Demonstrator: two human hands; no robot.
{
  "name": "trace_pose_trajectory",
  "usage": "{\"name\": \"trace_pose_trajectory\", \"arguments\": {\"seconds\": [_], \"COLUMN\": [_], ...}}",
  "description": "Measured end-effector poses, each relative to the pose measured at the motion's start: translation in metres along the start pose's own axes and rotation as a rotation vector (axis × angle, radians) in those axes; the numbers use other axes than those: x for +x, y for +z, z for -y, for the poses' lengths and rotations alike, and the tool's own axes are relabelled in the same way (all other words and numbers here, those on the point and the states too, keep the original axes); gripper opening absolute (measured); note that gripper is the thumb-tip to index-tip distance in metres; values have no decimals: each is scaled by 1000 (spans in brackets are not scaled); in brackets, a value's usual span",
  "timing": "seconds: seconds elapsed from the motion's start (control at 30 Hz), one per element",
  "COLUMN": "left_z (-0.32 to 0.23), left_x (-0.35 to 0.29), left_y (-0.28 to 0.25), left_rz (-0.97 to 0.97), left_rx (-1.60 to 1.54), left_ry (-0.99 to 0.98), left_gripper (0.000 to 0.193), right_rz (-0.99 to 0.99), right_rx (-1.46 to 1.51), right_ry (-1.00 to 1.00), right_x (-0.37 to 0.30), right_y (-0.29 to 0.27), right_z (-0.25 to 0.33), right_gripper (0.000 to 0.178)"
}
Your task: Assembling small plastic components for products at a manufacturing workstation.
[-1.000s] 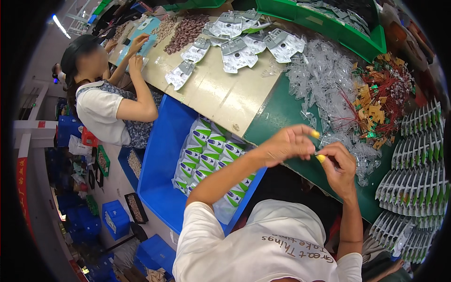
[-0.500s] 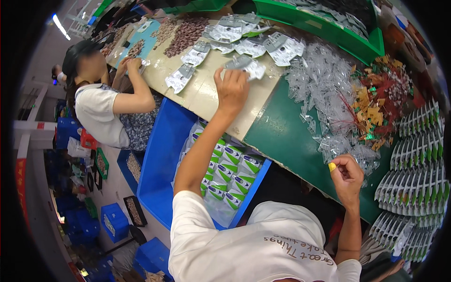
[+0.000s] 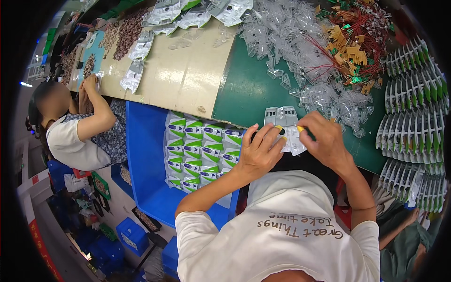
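Close to my body, over the green table edge, is a grey-and-white plastic housing [image 3: 281, 114] with a dark round hole. My left hand [image 3: 260, 152] grips its left side, with yellow covering on fingertips. At the housing's right side my right hand [image 3: 327, 141] is closed in a pinch, its yellow-wrapped thumb touching the part. Whatever lies between those right fingers is hidden. Beyond my right hand spreads a heap of clear plastic pieces [image 3: 310, 56]. Several more housings [image 3: 192, 18] lie at the far side of the table.
A blue bin [image 3: 150, 160] with rows of bagged green-and-white packs stands left. Orange pieces with red wires [image 3: 347, 47] lie at the far right. Stacked green-and-white housings [image 3: 413, 122] line the right. A co-worker [image 3: 80, 127] handles small brownish parts at the left.
My left hand has brought a housing from the far part of the table to my front. My right hand has moved left to meet it. The view has shifted too.
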State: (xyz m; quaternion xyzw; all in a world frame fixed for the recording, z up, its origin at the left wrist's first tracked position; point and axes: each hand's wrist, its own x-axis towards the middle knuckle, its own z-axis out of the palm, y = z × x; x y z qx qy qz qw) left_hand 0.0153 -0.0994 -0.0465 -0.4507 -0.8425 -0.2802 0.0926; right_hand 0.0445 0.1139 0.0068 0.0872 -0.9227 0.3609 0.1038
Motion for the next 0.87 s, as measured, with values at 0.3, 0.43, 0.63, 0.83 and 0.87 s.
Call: {"name": "trace_pose_trajectory", "arguments": {"seconds": [0.3,0.43,0.63,0.83,0.87], "left_z": [2,17,71,79,80], "left_x": [14,51,91,116,119], "left_y": [3,-27,-14,7,7], "left_rz": [-1,66,1,135,160], "left_rx": [-13,-389,-206,-12,34], "left_ry": [31,58,35,95,71], "left_gripper": [33,27,30,38,43], "right_rz": [123,248,252,193,203], "right_rx": [-281,-292,-310,-373,-355], "right_ry": [-105,-90,-97,-101,-116], "right_x": [4,-1,-14,-9,-7], "right_y": [20,-3,34,32,28], "right_z": [1,7,7,8,4], "right_gripper": [17,22,21,8,10]}}
